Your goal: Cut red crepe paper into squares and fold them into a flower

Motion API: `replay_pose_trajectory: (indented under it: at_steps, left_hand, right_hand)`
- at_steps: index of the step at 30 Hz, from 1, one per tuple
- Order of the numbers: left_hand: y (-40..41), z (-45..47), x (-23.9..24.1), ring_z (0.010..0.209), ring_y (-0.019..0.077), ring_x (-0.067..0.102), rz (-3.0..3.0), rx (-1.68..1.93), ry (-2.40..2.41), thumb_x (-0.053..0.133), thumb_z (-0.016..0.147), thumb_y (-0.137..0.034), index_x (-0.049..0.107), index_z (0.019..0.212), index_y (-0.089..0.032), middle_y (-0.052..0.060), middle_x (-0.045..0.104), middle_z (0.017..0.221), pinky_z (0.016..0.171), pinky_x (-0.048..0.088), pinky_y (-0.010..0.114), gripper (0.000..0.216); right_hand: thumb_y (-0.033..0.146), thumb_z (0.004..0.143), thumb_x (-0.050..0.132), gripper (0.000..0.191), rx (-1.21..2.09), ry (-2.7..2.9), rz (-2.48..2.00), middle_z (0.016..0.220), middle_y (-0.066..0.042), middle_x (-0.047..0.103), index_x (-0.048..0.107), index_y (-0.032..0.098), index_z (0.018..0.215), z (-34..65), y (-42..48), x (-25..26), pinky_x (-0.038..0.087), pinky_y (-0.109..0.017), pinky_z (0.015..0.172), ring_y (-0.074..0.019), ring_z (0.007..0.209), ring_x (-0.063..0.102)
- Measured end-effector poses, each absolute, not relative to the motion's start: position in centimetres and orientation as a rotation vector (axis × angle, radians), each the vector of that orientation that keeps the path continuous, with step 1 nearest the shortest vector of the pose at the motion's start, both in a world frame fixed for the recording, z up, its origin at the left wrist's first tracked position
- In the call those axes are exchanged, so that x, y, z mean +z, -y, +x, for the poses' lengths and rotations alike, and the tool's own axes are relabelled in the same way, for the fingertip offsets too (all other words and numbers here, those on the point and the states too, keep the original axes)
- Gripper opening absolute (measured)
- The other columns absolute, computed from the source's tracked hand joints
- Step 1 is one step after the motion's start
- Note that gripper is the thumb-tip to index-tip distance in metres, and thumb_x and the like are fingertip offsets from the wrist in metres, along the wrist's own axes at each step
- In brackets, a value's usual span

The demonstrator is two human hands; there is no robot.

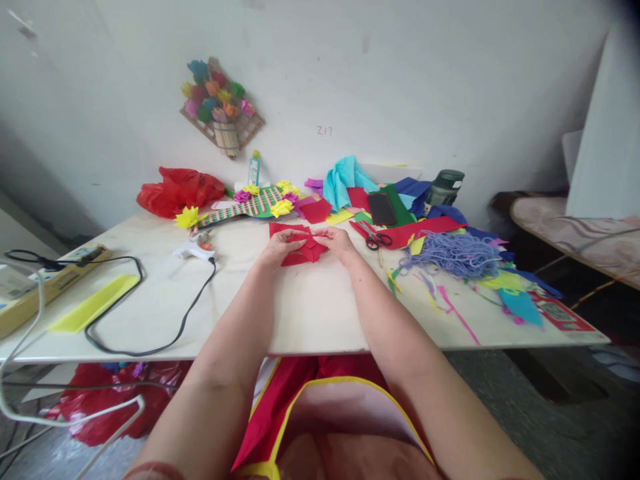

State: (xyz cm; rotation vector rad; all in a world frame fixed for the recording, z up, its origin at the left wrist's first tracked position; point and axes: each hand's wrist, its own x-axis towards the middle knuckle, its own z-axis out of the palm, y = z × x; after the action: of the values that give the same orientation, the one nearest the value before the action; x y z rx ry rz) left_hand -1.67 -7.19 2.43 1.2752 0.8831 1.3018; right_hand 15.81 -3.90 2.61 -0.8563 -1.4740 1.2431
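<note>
Both of my hands rest on a folded piece of red paper (307, 252) in the middle of the white table (310, 313). My left hand (281, 248) pinches its left side with bent fingers. My right hand (339, 243) grips its right edge, fingers closed on the paper. More red paper (287, 229) lies just behind. Red-handled scissors (375, 237) lie right of my right hand.
A white glue gun (193, 251) with a black cord (150, 313) lies at left. Paper flowers on a woven strip (250, 202), coloured sheets, a dark phone (381, 208), a green bottle (444, 188) and purple yarn (455, 255) crowd the back and right. A yellow strip (93, 303) lies at left.
</note>
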Motion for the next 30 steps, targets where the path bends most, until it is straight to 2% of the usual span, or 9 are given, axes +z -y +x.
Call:
replay_pose_trajectory:
  at_steps: [8,12,16,18,20,24,30]
  left_hand:
    - [7.4,-1.6,2.5,0.066,0.0155,0.065,1.252,1.282,-0.914,0.081,0.052,-0.027,0.066,0.087,-0.01,0.006,0.069,0.077,0.063,0.052,0.025,0.041]
    - [7.4,-1.4,2.6,0.06,0.0136,0.063,1.221,1.287,-0.944,0.082,0.05,-0.026,0.066,0.08,-0.01,0.004,0.068,0.071,0.06,0.051,0.025,0.038]
    - [7.2,-1.4,2.4,0.061,0.0141,0.063,1.213,1.311,-0.969,0.082,0.048,-0.027,0.066,0.08,-0.01,0.004,0.068,0.071,0.06,0.051,0.025,0.04]
    - [7.1,-1.5,2.4,0.062,0.0148,0.063,1.212,1.322,-0.973,0.083,0.048,-0.028,0.066,0.081,-0.011,0.004,0.069,0.072,0.06,0.051,0.026,0.041]
    - [7.1,-1.5,2.3,0.063,0.015,0.064,1.22,1.326,-0.978,0.083,0.048,-0.028,0.067,0.082,-0.011,0.005,0.069,0.073,0.06,0.051,0.025,0.041]
    - [7.0,-1.5,2.2,0.066,0.0159,0.064,1.244,1.34,-0.971,0.082,0.048,-0.029,0.067,0.083,-0.011,0.005,0.069,0.077,0.062,0.051,0.026,0.042]
    - [7.1,-1.5,2.3,0.063,0.0139,0.063,1.268,1.301,-0.983,0.082,0.049,-0.03,0.067,0.083,-0.01,0.004,0.069,0.074,0.06,0.05,0.025,0.041]
  right_hand:
    - [0.023,0.06,0.071,0.021,1.189,1.501,-0.836,0.072,-0.001,0.066,0.065,0.014,0.078,15.7,3.7,2.3,0.047,-0.023,0.062,-0.0105,0.064,0.059]
    - [0.03,0.061,0.073,0.022,1.201,1.522,-0.825,0.068,0.0,0.065,0.065,0.015,0.075,15.8,4.0,2.5,0.046,-0.021,0.058,-0.0099,0.059,0.057]
    - [0.055,0.076,0.054,0.042,1.32,1.452,-0.849,0.061,-0.002,0.063,0.065,0.014,0.077,16.2,4.2,3.0,0.046,-0.023,0.049,-0.0112,0.05,0.056]
    - [0.061,0.079,0.044,0.051,1.408,1.386,-0.883,0.056,-0.003,0.062,0.064,0.014,0.077,16.5,4.2,3.2,0.045,-0.024,0.045,-0.0121,0.045,0.055]
    - [0.06,0.078,0.048,0.048,1.431,1.351,-0.907,0.051,-0.002,0.06,0.062,0.014,0.072,16.6,4.3,3.4,0.044,-0.024,0.043,-0.0122,0.042,0.054]
    - [0.048,0.068,0.067,0.034,1.397,1.396,-0.909,0.047,0.0,0.058,0.056,0.016,0.061,16.6,4.3,3.2,0.043,-0.023,0.042,-0.012,0.041,0.054]
    - [0.036,0.059,0.073,0.026,1.329,1.429,-0.938,0.048,0.003,0.058,0.059,0.015,0.061,16.4,4.0,2.8,0.041,-0.022,0.044,-0.0093,0.041,0.051]
